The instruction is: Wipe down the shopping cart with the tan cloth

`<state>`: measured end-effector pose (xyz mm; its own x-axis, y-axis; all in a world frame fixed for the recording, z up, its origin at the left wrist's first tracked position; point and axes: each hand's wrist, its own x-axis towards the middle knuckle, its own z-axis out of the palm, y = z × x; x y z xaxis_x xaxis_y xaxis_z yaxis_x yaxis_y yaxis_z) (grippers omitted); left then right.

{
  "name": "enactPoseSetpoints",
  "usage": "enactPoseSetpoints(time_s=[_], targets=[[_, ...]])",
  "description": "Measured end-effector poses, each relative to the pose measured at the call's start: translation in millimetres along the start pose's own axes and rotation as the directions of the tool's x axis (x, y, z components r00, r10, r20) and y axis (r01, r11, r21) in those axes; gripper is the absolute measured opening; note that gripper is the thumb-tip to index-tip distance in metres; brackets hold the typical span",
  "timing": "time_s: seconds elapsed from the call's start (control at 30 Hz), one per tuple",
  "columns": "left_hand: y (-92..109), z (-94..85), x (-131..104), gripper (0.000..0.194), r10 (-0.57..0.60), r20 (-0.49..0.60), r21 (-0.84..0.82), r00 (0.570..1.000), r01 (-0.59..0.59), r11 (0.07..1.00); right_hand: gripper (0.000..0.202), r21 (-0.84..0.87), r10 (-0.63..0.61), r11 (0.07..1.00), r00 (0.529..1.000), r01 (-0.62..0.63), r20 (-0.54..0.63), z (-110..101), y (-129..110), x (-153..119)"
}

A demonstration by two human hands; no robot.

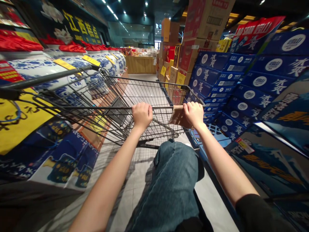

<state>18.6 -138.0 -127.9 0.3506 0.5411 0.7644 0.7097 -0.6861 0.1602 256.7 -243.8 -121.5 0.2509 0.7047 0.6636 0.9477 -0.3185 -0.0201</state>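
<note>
Hands [142,115] clamped on a bar, wire shopping cart [154,93] beyond and below them.

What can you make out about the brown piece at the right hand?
The brown piece looks like cardboard or coarse paper, dull, its left edge uneven. It slants beneath the wire cart's near bar. The right hand's grip closes at its upper right, hiding that part; any print is unreadable.

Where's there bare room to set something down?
Inside the cart, ahead of the left hand and right hand, up to its far side; also aisle floor before the wooden counter. Crowded: jars left, blue boxes right, and cardboard at the right hand.
</note>
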Motion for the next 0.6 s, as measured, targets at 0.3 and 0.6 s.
enactPoseSetpoints(time_s=[0.3, 0.6], targets=[[-1.1, 0.1, -0.1, 0.029, -0.001, 0.007, -0.031, 1.0, 0.002, 1.0, 0.042, 0.053, -0.129, 0.99, 0.991, 0.13, -0.018, 3.9, -24.9, -5.2], [-0.1, 1.5, -1.3, 0.029, -0.003, -0.026, -0.021, 1.0, 0.003, 1.0, 0.044, 0.057, 0.033, 0.998, 0.996, -0.029, -0.081, 6.1, -1.6, -8.7]])
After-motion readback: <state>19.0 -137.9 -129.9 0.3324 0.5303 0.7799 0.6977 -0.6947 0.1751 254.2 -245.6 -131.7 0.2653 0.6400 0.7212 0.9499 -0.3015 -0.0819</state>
